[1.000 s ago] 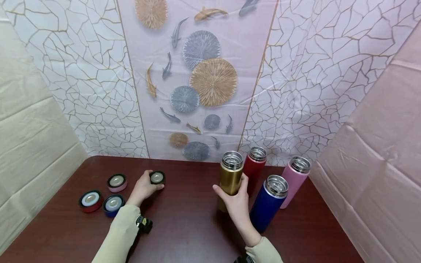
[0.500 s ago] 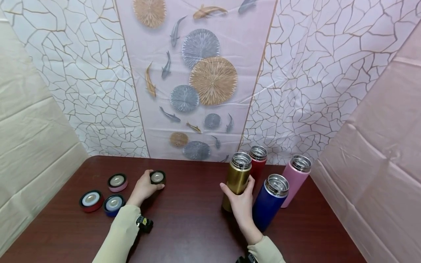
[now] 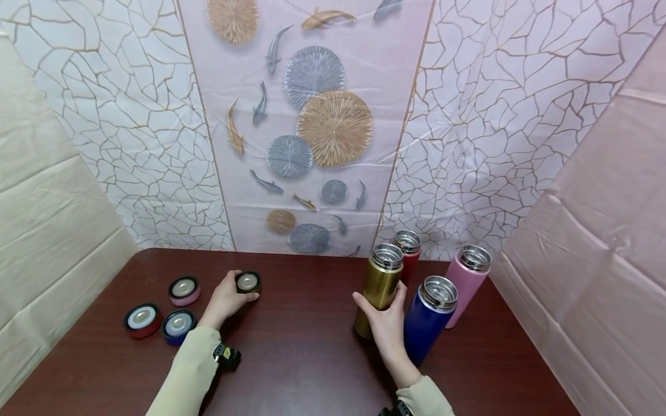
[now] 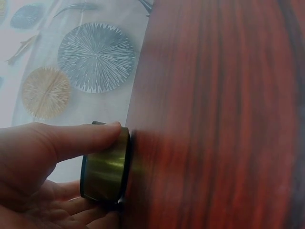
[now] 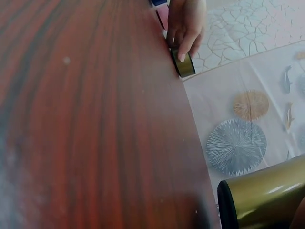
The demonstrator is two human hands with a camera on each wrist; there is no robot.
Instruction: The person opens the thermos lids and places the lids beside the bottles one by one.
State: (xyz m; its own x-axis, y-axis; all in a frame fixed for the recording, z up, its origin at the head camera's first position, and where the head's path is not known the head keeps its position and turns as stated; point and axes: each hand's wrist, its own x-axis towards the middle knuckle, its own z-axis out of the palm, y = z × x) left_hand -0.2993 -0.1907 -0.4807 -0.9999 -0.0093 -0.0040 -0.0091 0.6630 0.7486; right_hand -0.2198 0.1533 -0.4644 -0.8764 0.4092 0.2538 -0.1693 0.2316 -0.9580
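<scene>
My right hand (image 3: 387, 326) grips a gold thermos bottle (image 3: 381, 286) with no lid on it, its steel mouth facing up. The thumb lies on the bottle's left side, the fingers on its right. In the right wrist view, the dark base of that gold bottle (image 5: 267, 198) shows low over the table. Far to the left, my left hand (image 3: 227, 300) holds a gold lid (image 3: 248, 282) at the tabletop, inner side up. Close up in the left wrist view, my thumb lies across one side of the lid (image 4: 106, 167), with fingers at the other side.
Pink (image 3: 184, 290), red (image 3: 143, 321) and blue lids (image 3: 178, 327) lie left of my left hand. Lidless red (image 3: 411, 263), blue (image 3: 428, 320) and pink bottles (image 3: 468, 283) stand behind and right of the gold one. A patterned cloth (image 3: 317, 173) hangs behind the table (image 3: 302, 358).
My right hand has moved the gold bottle to the right, closer to the blue bottle and partly in front of the red one. My left hand and the gold lid have stayed in place.
</scene>
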